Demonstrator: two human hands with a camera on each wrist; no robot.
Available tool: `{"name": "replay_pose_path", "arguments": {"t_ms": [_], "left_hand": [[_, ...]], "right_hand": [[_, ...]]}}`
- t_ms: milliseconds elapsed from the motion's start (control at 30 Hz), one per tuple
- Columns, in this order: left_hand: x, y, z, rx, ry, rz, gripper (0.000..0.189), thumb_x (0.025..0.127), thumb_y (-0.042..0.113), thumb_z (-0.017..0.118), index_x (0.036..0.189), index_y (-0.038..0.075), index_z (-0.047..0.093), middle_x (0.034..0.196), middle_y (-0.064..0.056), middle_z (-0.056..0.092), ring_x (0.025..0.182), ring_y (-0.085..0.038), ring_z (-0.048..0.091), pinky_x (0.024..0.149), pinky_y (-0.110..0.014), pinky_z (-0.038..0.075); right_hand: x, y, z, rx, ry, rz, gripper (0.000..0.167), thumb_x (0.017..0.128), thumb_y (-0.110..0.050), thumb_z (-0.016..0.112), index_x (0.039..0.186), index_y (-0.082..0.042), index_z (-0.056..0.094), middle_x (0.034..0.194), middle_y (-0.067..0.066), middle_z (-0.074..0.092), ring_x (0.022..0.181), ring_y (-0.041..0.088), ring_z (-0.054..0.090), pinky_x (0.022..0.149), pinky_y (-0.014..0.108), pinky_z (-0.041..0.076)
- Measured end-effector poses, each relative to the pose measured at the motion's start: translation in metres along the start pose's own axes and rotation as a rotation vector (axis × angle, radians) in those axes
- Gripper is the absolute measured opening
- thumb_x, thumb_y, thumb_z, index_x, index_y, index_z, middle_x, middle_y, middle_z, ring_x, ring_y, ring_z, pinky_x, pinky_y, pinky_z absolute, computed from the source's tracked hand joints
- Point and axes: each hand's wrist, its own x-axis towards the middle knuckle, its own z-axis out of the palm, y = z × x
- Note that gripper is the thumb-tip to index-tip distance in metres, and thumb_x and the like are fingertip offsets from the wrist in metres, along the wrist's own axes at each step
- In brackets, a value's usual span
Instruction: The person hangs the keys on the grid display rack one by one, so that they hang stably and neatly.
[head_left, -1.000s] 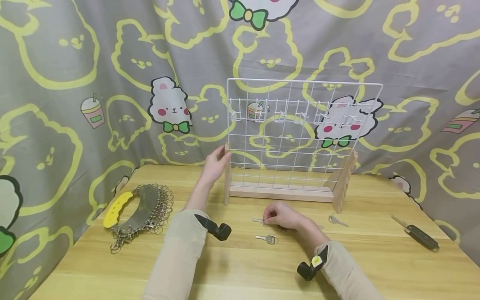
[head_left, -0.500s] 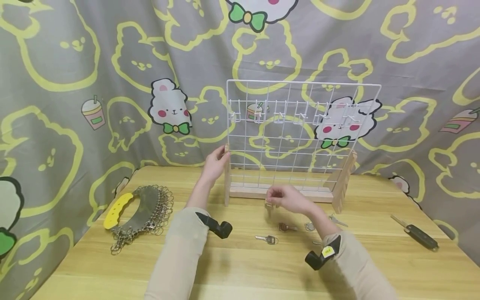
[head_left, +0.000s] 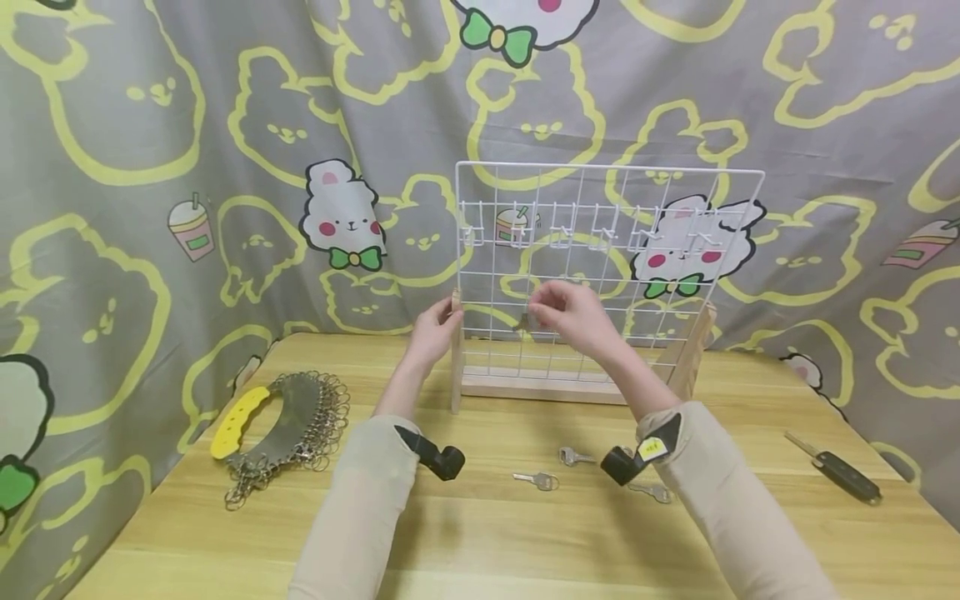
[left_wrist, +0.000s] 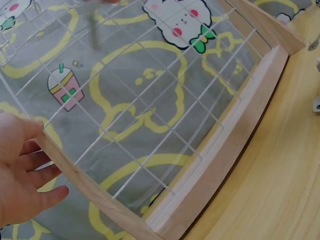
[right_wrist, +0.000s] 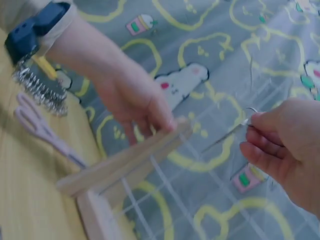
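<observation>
In the head view a white wire grid rack point(head_left: 611, 167) stands upright on a wooden base point(head_left: 540, 388), with several white hooks point(head_left: 561, 238) across its upper part. My left hand point(head_left: 435, 333) pinches the top of its left wooden side post point(left_wrist: 67, 162), thumb in front and fingers behind. Between thumb and forefinger, my right hand point(head_left: 576, 317) holds a small metal key point(right_wrist: 227, 136) by its ring. This key hangs in front of the grid, below the hooks. Several more keys lie on the table, one key point(head_left: 538, 481) near the middle and another key point(head_left: 573, 456) behind it.
On the left lies a fan-shaped metal plate with a yellow handle point(head_left: 238, 423) and many rings. A black-handled piece with a thin blade point(head_left: 843, 475) is at the right. The right wrist view shows pale-handled scissors point(right_wrist: 40, 122). A patterned curtain point(head_left: 420, 100) hangs behind.
My right hand has picked the key up off the table and raised it in front of the grid. My left hand stays on the post.
</observation>
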Motion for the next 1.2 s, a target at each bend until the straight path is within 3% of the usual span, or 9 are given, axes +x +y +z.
{"name": "replay_pose_path", "arguments": {"t_ms": [267,433,800,1200], "left_hand": [[-0.001,0.000,0.002,-0.021,0.017,0.012,0.045,0.096,0.012,0.048,0.138,-0.002,0.038,0.137,-0.019,0.044,0.126,-0.031,0.042,0.105,-0.037,0.035],[-0.001,0.000,0.002,-0.030,0.031,0.002,0.046,0.096,0.012,0.049,0.139,0.000,0.038,0.138,-0.018,0.044,0.126,-0.029,0.043,0.106,-0.036,0.035],[-0.003,0.000,0.001,-0.023,0.034,-0.019,0.046,0.097,0.015,0.049,0.140,0.004,0.039,0.138,-0.015,0.045,0.126,-0.028,0.043,0.106,-0.038,0.034],[-0.004,0.000,0.003,-0.023,0.038,-0.028,0.046,0.097,0.016,0.049,0.139,0.004,0.039,0.139,-0.014,0.044,0.126,-0.028,0.042,0.106,-0.039,0.034]], "right_hand": [[0.023,-0.040,0.007,-0.031,0.113,-0.127,0.009,0.089,-0.009,0.062,0.094,-0.001,0.064,0.082,0.009,0.066,0.070,0.017,0.062,0.065,0.027,0.053],[0.036,-0.059,0.016,-0.017,0.181,-0.202,0.007,0.089,-0.006,0.061,0.091,0.001,0.063,0.080,0.010,0.065,0.067,0.020,0.062,0.061,0.026,0.052],[0.054,-0.081,0.028,-0.033,0.306,-0.207,0.009,0.088,-0.005,0.056,0.089,0.001,0.063,0.077,0.009,0.064,0.062,0.016,0.061,0.055,0.020,0.053],[0.067,-0.081,0.035,-0.085,0.385,-0.175,0.010,0.087,-0.003,0.058,0.091,0.003,0.064,0.082,0.012,0.065,0.069,0.019,0.061,0.064,0.022,0.052]]}}
